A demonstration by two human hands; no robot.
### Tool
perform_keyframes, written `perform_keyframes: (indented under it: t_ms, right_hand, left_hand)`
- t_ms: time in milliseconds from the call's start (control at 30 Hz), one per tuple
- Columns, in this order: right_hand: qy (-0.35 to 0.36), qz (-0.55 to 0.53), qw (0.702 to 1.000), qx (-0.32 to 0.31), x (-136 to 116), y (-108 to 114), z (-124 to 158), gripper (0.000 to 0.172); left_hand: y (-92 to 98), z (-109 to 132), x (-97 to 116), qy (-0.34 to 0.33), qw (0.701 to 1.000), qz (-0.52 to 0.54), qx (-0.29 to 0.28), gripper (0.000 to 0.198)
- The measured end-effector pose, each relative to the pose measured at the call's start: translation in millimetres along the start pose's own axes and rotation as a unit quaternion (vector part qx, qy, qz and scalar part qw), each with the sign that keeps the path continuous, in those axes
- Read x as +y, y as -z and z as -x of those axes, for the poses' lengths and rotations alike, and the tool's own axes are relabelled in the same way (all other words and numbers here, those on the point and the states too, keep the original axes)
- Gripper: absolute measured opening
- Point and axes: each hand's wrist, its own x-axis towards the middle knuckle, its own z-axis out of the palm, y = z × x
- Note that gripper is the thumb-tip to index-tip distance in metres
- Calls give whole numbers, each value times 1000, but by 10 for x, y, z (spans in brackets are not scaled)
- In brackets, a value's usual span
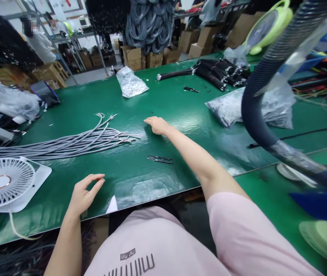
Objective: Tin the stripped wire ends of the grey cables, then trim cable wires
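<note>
My left hand hovers at the table's near edge, thumb and forefinger apart in a curve with nothing between them. Stretched out over the middle of the green table is my right hand, palm down, its fingers extended leftward and holding nothing that I can see. A bundle of grey cables lies to its left, stripped ends pointing towards it. Below the right hand, thread snips rest on the tabletop, touched by neither hand.
A white fan stands at the near left. Farther back are a bag of small parts, black cables and a dark tool. At the right, a ribbed hose hangs before a plastic bag.
</note>
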Motion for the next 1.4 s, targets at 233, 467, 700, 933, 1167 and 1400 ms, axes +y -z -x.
perform_keyframes:
  t_ms: [233, 467, 700, 933, 1167, 1400]
  right_hand:
    - [-49, -7, 999, -6, -50, 90, 23, 23]
    - [58, 53, 989, -127, -322, 1, 1324, 46]
    - [92, 85, 991, 48, -283, -443, 1949, 46]
    - [108, 39, 985, 130, -164, -641, 1865, 35]
    - [100, 51, 986, 121, -115, -652, 1846, 34]
    - [135, 19, 989, 58, 45, -623, 1673, 31]
  left_hand:
    - [330, -282, -225, -30, 993, -111, 25, 33]
    - [283, -1554, -646, -15, 935, -343, -90, 104]
    - [102, -1725, -582, 18, 921, -379, -89, 110]
    - [-66, -1149, -482, -20, 936, -344, -67, 81]
    - [234, -1100, -833, 77, 938, -337, -13, 63]
    - [515, -579, -589, -46, 958, -281, 39, 57]
